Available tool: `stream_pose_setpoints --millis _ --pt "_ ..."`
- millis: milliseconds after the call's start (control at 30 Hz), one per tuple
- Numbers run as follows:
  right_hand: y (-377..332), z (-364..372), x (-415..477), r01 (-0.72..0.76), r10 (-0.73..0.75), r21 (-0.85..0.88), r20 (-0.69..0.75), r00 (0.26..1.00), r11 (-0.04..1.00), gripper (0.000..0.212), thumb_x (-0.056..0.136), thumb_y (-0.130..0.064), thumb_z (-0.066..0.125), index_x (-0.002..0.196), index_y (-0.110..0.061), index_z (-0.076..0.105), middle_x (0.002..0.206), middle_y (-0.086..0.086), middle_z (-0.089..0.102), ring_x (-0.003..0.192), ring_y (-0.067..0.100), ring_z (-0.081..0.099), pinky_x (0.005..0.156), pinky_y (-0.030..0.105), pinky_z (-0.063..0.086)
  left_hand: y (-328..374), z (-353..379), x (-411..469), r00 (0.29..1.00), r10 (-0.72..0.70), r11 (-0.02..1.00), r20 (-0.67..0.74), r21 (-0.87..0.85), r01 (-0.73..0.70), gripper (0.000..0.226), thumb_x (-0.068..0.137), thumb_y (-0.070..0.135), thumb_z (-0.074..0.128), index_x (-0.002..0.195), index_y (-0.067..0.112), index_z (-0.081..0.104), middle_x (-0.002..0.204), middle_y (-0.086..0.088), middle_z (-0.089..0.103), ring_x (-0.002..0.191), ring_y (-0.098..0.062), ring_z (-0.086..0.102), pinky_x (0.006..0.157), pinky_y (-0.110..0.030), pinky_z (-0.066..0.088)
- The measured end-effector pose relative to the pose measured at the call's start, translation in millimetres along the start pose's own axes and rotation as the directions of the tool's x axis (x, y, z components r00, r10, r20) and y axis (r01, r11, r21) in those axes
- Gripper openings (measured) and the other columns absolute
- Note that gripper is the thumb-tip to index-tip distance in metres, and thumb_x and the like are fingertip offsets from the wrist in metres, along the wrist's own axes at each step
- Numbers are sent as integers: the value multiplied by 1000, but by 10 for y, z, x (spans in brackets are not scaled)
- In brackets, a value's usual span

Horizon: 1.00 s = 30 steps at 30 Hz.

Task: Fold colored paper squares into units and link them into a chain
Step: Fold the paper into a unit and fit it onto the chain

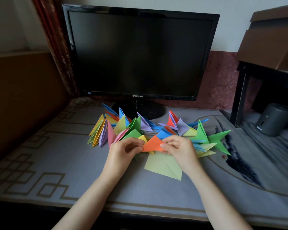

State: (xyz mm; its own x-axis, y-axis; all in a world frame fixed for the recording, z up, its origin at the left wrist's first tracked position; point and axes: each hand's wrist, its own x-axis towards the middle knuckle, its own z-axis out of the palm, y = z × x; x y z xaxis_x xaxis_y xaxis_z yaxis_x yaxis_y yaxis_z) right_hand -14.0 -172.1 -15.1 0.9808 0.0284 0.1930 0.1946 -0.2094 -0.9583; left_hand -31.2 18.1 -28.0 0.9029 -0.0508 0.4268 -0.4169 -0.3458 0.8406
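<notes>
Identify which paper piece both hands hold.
The orange triangle, pinched between left hand and right hand; the pale-yellow sheet and pile behind lie on the mat.

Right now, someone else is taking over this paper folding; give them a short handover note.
Left hand pinches the orange folded paper triangle at its left corner; right hand pinches its right corner.
A pale yellow-green creased paper sheet lies on the grey mat under them.
Done: many multicoloured folded paper units lie behind.
To do: finish the orange unit, link it, fold the sheet.
</notes>
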Motion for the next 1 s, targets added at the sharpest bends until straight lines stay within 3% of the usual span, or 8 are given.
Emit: stream_pose_setpoints --millis 233,367,433,533,600,667,800,1000 --pt "42 -20 28 -10 8 -40 -52 999 999 13 80 -1 70 76 -12 65 63 0 68 56 12 67 55 14 46 -23 27 11 995 94 992 -39 83 -91 16 81 5 70 95 14 72 89 13 69 82 -1 66 78 -12 51" --pt "133 -63 58 -23 -8 -187 -165 986 982 15 79 -10 72 71 -22 66 66 -3 71 70 18 69 73 37 53 -14 37 1 981 192 976 -20 108 -189 19 80 8 72 97 17 72 98 14 68 92 0 64 76 -16 53" --pt "171 -76 65 -40 -8 -215 -216 976 976 16 81 -11 69 70 -23 65 64 -5 70 70 18 68 75 41 53 -39 40 -4 968 251 961 22 117 -252 17 79 10 74 94 19 73 101 15 67 96 -3 63 75 -21 54" --pt "203 -69 68 -51 -46 -357 -257 965 933 15 83 -17 66 71 -25 62 63 -8 69 69 18 66 70 38 53 -61 54 -23 951 220 965 218 94 -245 12 80 28 74 92 24 73 103 18 69 100 -4 63 84 -27 52" --pt "207 -69 66 -78 -58 -433 -292 955 898 9 85 -20 63 77 -24 64 68 -6 70 71 21 65 67 37 52 -85 89 -32 913 212 947 350 155 -280 28 78 45 69 98 26 73 112 20 67 108 2 58 93 -23 47" --pt "198 -76 71 -112 -77 -518 -330 941 848 6 86 -23 61 84 -22 66 74 -4 71 76 24 64 64 36 50 -101 121 -35 876 198 929 441 200 -311 38 77 46 71 108 25 72 119 15 65 114 5 54 99 -21 43" --pt "191 -73 75 -158 -90 -648 -332 939 745 8 88 -28 60 91 -23 66 86 -2 71 87 26 63 65 34 48 -108 133 -42 868 192 922 459 219 -319 38 78 41 72 113 26 70 117 10 67 110 1 57 97 -20 44" --pt "192 -84 69 -165 -123 -730 -324 938 664 12 90 -25 58 99 -21 65 104 -1 64 102 23 58 74 33 43 -76 131 -71 871 244 911 426 208 -357 30 80 50 63 99 29 73 95 13 70 92 0 59 82 -25 50"
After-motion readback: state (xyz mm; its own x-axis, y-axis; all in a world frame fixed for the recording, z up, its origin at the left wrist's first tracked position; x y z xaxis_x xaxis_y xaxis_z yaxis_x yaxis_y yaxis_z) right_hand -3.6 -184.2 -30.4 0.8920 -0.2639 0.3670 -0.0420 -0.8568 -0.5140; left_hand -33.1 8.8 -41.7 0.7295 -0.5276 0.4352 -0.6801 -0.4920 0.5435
